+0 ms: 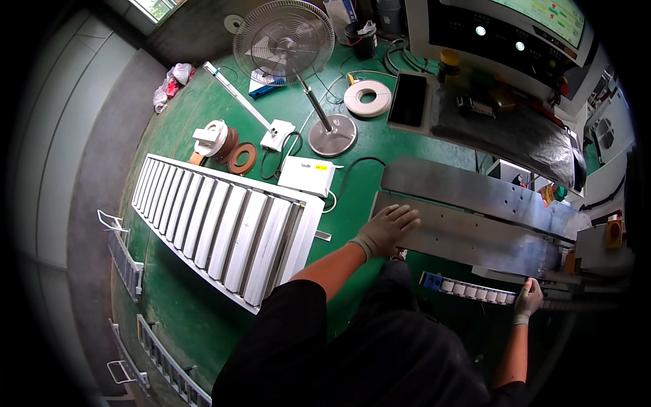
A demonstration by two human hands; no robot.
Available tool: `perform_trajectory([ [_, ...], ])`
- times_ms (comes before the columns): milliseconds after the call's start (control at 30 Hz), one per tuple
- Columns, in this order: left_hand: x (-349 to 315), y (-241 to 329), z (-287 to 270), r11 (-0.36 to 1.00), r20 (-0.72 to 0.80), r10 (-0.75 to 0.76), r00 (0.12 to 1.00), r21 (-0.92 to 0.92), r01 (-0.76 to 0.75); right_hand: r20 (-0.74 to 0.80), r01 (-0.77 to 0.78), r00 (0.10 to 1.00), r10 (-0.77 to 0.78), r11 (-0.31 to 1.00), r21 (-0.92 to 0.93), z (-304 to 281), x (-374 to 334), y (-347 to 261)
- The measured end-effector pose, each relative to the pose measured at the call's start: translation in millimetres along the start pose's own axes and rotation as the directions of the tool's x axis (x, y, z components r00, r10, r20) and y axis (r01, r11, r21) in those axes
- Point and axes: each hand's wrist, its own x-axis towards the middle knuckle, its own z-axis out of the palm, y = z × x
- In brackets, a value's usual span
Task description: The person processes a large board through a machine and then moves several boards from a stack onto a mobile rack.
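My left hand (390,231), in a thin grey glove, lies flat with its fingers stretched over the left end of a long grey metal plate (468,234). A second metal plate (461,186) lies alongside on the far side, with a narrow gap between them. My right hand (529,299), gloved too, is closed at the plate's near edge, by the right end of a strip of white rollers (475,292) with a blue end piece. Whether its fingers grip the plate or the strip, I cannot tell.
A white slatted roller conveyor (220,227) stands at my left, with metal racks (169,359) beyond. Farther off are a standing fan (332,136), a white box (306,176), tape rolls (368,98) and cables on the green floor. A machine with a screen (553,20) rises at the far right.
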Motion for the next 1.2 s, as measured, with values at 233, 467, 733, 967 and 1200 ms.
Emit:
perform_trajectory([
  [233,-1,-1,-5,1.0,-0.03,0.007,1.0,0.004,-0.007,0.028,-0.007,1.0,0.007,1.0,-0.012,7,-2,19],
  [467,-1,2,-7,1.0,-0.04,0.003,0.999,0.01,-0.003,0.032,0.003,0.999,-0.003,1.0,-0.013,5,-3,18],
  [733,0,2,-6,1.0,-0.001,0.001,1.0,0.019,-0.001,0.009,-0.005,1.0,0.005,0.999,0.042,1,-1,-1],
  [967,-2,1,-5,1.0,0.019,-0.004,1.0,0.029,0.004,0.016,0.002,1.0,-0.002,1.0,0.029,1,0,-3],
  [1200,0,0,-6,1.0,0.004,0.001,1.0,0.011,-0.001,0.008,0.026,1.0,-0.026,0.999,0.024,2,-1,1],
])
